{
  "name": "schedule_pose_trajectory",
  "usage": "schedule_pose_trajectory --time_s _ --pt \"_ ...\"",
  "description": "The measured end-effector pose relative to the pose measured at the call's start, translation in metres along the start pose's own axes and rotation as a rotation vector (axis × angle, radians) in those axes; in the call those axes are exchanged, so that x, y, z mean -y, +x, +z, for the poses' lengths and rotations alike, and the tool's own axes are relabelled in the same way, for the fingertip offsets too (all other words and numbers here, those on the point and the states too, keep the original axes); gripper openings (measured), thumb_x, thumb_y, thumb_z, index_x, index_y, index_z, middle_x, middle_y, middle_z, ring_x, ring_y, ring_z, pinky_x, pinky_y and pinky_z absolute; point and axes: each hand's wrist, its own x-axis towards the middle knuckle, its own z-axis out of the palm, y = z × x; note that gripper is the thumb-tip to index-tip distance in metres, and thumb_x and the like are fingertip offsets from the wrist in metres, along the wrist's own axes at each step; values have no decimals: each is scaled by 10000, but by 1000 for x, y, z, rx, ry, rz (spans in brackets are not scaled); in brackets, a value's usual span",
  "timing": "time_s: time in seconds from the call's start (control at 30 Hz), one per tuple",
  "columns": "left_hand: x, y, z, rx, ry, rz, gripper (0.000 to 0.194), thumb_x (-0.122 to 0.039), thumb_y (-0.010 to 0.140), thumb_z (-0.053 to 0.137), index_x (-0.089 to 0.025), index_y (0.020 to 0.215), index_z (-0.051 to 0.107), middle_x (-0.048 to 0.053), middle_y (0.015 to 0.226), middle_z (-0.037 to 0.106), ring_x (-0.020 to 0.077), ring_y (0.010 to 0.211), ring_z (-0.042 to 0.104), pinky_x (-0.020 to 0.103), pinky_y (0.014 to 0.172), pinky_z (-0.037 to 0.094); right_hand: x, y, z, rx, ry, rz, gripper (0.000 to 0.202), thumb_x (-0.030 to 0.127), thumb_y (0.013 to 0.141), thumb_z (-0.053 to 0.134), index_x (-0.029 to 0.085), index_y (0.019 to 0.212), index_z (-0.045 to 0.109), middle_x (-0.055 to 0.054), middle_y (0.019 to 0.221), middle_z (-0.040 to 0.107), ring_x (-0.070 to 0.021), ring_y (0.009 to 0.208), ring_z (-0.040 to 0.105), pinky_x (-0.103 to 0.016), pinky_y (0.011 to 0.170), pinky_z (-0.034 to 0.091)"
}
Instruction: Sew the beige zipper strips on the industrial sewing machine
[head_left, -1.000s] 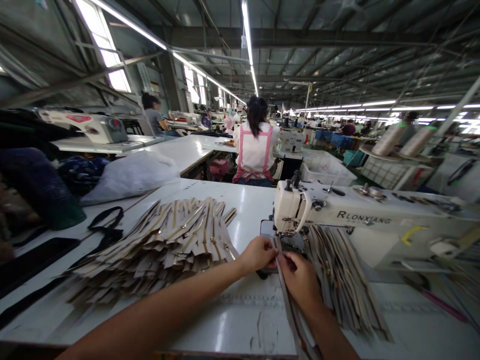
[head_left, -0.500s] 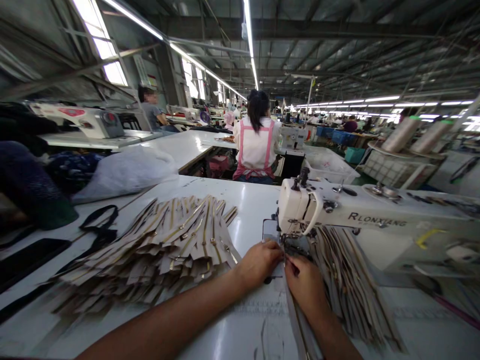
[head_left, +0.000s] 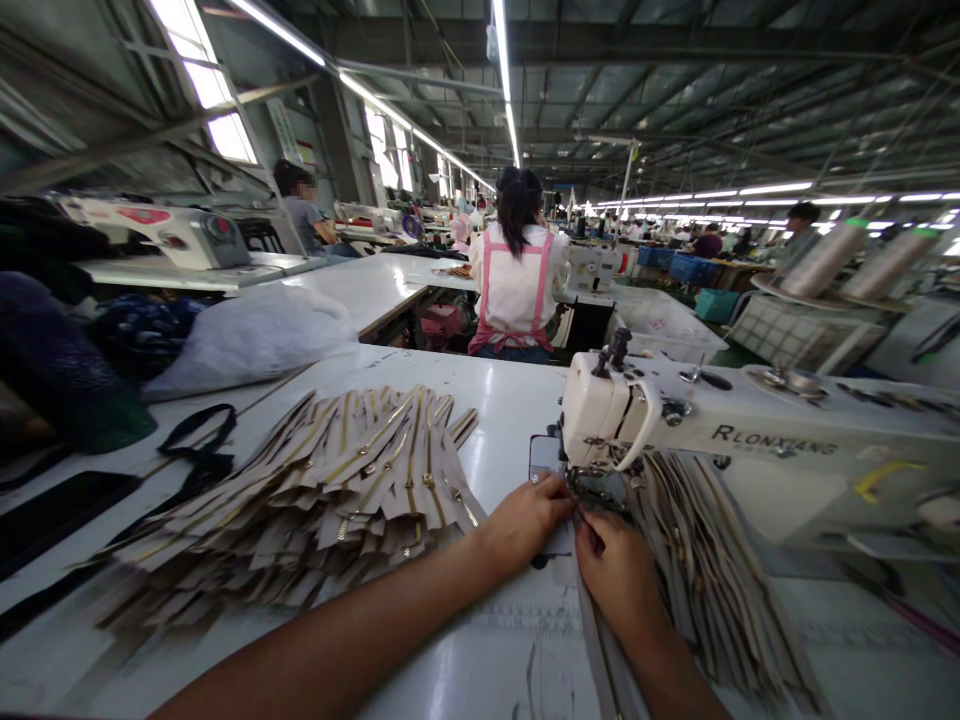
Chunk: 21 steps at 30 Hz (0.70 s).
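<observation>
Both hands meet at the needle area of a white sewing machine (head_left: 622, 410). My left hand (head_left: 529, 520) is closed, its fingertips pinching the top end of a grey zipper (head_left: 600, 650) beside the presser foot. Close by on the right, my right hand (head_left: 619, 570) pinches the same zipper between thumb and forefinger. The strip hangs from there toward me along the table's front. The exact spot under the needle is hidden by fingers and machine head. A large fanned pile of zippers (head_left: 375, 470) with gold teeth lies left of my left arm.
More zippers (head_left: 705, 560) lie in a bundle under the machine arm. A black phone-like slab (head_left: 67, 515), a black strap (head_left: 199, 450) and a white plastic bag (head_left: 262, 335) are at the left. Ahead sits a person in a pink-trimmed apron (head_left: 514, 280). Thread cones (head_left: 825, 260) stand at right.
The view has shifted slightly, so the machine appears a little farther right. Both hands keep their pinch at the needle area; little else differs.
</observation>
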Motion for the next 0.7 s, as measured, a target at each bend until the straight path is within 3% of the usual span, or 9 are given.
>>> schedule_pose_trajectory --time_s 0.17,0.47,0.7 --pt "1 4 -2 10 9 14 225 -180 973 446 -183 1072 648 71 1074 586 206 1010 529 317 930 454 2 0 0 -7 -80 -17 297 189 883 442 163 984 720 -89 913 736 -211 836 692 -294 799 512" --pt "0 7 -4 49 37 9 197 -183 964 471 -179 1045 650 70 1067 582 205 1006 514 301 926 437 11 2 -4 94 -240 -16 301 145 875 434 191 978 714 -78 934 717 -191 776 683 -260 684 494" --pt "3 8 -2 13 3 19 218 -176 967 468 -182 1058 666 71 1057 593 204 1006 535 314 934 445 12 4 -4 108 -251 -12 306 130 872 439 185 995 714 -86 954 718 -187 814 684 -249 719 492"
